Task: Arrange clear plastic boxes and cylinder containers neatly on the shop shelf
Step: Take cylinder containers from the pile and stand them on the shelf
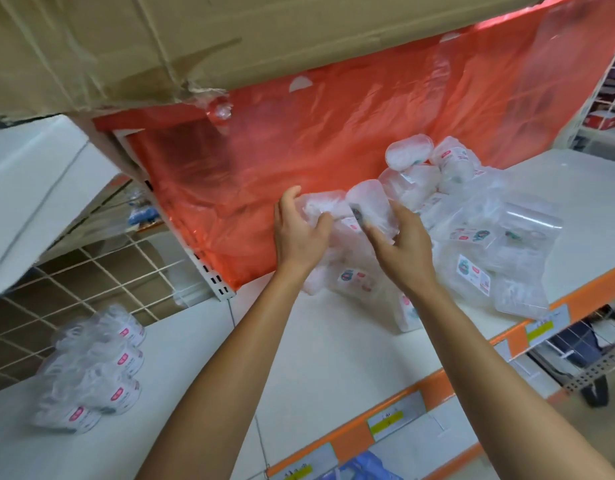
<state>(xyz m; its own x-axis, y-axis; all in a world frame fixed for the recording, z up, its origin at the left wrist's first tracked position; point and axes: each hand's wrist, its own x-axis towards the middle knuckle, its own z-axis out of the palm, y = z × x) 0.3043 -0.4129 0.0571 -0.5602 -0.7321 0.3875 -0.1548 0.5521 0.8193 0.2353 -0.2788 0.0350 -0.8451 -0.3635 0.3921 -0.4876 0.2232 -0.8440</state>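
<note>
Head view: clear, pink-labelled cylinder containers [368, 202]

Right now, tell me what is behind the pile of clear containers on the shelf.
A red plastic sheet hangs directly behind the pile of clear containers, along the back of the white shelf. The sheet hides whatever lies beyond it.
</note>
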